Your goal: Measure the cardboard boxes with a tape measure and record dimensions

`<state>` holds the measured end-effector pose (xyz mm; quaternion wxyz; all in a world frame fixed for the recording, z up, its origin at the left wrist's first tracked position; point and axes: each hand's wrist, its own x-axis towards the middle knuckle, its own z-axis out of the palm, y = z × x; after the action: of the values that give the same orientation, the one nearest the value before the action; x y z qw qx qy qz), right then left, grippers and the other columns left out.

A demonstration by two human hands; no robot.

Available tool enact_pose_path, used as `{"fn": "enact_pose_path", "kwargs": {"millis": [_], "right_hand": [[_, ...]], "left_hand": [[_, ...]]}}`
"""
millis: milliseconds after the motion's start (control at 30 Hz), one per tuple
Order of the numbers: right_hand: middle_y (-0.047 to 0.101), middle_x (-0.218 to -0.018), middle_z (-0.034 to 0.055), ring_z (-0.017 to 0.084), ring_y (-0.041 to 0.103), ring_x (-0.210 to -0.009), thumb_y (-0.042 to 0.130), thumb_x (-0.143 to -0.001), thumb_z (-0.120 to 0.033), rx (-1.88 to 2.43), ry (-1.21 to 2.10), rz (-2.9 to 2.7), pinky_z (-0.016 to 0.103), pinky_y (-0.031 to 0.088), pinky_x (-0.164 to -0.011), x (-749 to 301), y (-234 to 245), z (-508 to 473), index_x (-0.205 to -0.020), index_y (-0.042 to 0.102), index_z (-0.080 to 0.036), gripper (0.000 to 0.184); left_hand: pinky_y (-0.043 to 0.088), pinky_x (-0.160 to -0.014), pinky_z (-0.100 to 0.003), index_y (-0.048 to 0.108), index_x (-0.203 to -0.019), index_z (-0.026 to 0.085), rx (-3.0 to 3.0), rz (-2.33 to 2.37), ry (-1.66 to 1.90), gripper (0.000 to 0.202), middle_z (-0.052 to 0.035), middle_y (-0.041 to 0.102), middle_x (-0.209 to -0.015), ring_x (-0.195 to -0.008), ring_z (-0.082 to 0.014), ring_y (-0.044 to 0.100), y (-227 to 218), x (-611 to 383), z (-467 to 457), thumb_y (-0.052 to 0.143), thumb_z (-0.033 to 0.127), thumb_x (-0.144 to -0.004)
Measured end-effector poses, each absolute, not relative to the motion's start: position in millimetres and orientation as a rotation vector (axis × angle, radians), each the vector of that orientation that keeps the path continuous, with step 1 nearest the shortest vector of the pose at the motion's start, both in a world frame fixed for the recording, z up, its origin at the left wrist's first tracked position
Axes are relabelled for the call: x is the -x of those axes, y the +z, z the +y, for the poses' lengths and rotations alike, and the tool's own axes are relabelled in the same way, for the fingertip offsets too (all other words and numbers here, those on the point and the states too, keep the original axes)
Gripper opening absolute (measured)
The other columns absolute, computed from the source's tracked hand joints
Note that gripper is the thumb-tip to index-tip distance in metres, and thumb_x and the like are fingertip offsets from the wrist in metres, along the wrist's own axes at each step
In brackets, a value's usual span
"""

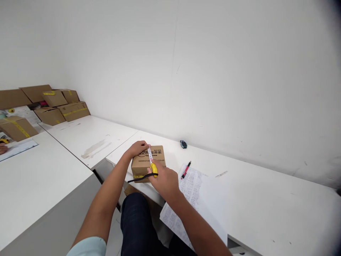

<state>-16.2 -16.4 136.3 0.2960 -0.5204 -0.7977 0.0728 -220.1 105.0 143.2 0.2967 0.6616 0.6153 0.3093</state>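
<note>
Carton (145, 164), 1, small, brown cardboard, shut, contents not visible; a strip of yellow tape runs along its near face. It stands at the near edge of the white worktop (266, 199), by that worktop's left corner.

Tape measure (153, 170), 1, yellow case, set at the carton's near top edge with a black strap (138, 179) hanging to the left. Its blade (150, 156) lies flat across the carton's top, long axis running from near edge to far edge, pointing toward the wall.

Left hand (138, 148): fingers curled over the carton's far top edge, pinning the blade's end.

Right hand (165, 181): closed on the tape measure.

Just right of the carton lie a printed sheet (193, 186) and a red pen (186, 170).

At the far left corner, a stack of cartons (61, 106).
</note>
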Motion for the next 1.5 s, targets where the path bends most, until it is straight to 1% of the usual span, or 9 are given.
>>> {"fn": "enact_pose_path", "kwargs": {"millis": [233,400,567,767,967,1133,1300,1367,1500], "right_hand": [[0.075,-0.083,0.0050,0.022,0.069,-0.068,0.050,-0.090,-0.042,1.385,0.170,-2.128,0.026,0.036,-0.054,16,134,-16,-0.127,0.060,-0.024,0.042],[0.074,-0.079,0.0033,0.021,0.068,-0.065,0.050,-0.091,-0.042,1.381,0.173,-2.141,0.025,0.033,-0.053,14,133,-18,-0.126,0.058,-0.026,0.039],[0.073,-0.074,0.0030,0.020,0.067,-0.063,0.051,-0.090,-0.040,1.400,0.211,-2.114,0.025,0.031,-0.052,15,120,-21,-0.124,0.056,-0.023,0.038],[0.072,-0.072,0.0027,0.021,0.067,-0.062,0.053,-0.088,-0.039,1.353,0.215,-2.060,0.025,0.032,-0.053,20,101,-25,-0.121,0.057,-0.021,0.038],[0.073,-0.074,0.0034,0.022,0.069,-0.063,0.051,-0.088,-0.039,1.357,0.243,-2.010,0.025,0.033,-0.054,20,99,-27,-0.121,0.055,-0.019,0.039],[0.073,-0.073,0.0022,0.021,0.069,-0.062,0.052,-0.089,-0.039,1.351,0.229,-2.012,0.025,0.033,-0.053,18,96,-28,-0.122,0.056,-0.020,0.039],[0.074,-0.078,0.0025,0.020,0.069,-0.064,0.051,-0.090,-0.039,1.246,0.152,-2.033,0.025,0.034,-0.053,16,93,-29,-0.126,0.056,-0.022,0.040],[0.074,-0.077,0.0027,0.020,0.069,-0.062,0.052,-0.090,-0.038,1.251,0.132,-2.022,0.025,0.034,-0.052,15,93,-29,-0.127,0.056,-0.021,0.042],[0.072,-0.070,0.0006,0.020,0.067,-0.057,0.055,-0.087,-0.038,1.273,0.170,-2.015,0.025,0.034,-0.049,14,91,-29,-0.120,0.060,-0.021,0.037]], "left_hand": [[0.040,-0.058,-0.027,0.057,-0.069,0.020,-1.763,1.643,0.822,0.042,-0.0007,0.059,-0.068,-0.064,-0.0172,0.052,144,219,105,0.061,0.061,-0.072],[0.041,-0.058,-0.028,0.058,-0.070,0.020,-1.750,1.640,0.833,0.042,-0.0013,0.061,-0.069,-0.064,-0.0176,0.053,144,219,104,0.061,0.062,-0.072],[0.040,-0.058,-0.028,0.057,-0.068,0.020,-1.728,1.627,0.833,0.043,-0.0006,0.059,-0.067,-0.062,-0.0173,0.052,141,221,107,0.063,0.062,-0.070],[0.041,-0.059,-0.028,0.057,-0.068,0.019,-1.706,1.601,0.852,0.041,0.0008,0.058,-0.066,-0.061,-0.0158,0.052,140,221,108,0.067,0.059,-0.068],[0.041,-0.058,-0.028,0.059,-0.068,0.018,-1.695,1.601,0.874,0.040,0.0006,0.059,-0.065,-0.061,-0.0156,0.053,140,221,107,0.068,0.058,-0.069],[0.041,-0.058,-0.027,0.060,-0.068,0.018,-1.689,1.598,0.873,0.040,0.0006,0.059,-0.064,-0.061,-0.0156,0.052,139,222,109,0.068,0.057,-0.068],[0.042,-0.058,-0.028,0.058,-0.068,0.018,-1.683,1.594,0.878,0.042,0.0005,0.059,-0.065,-0.061,-0.0159,0.053,139,223,109,0.069,0.059,-0.067],[0.042,-0.058,-0.027,0.058,-0.067,0.018,-1.679,1.589,0.878,0.041,0.0010,0.059,-0.065,-0.061,-0.0154,0.053,138,223,109,0.069,0.058,-0.067],[0.042,-0.058,-0.026,0.058,-0.067,0.018,-1.672,1.581,0.883,0.040,0.0016,0.060,-0.065,-0.061,-0.0146,0.054,138,223,110,0.069,0.056,-0.068]]}}
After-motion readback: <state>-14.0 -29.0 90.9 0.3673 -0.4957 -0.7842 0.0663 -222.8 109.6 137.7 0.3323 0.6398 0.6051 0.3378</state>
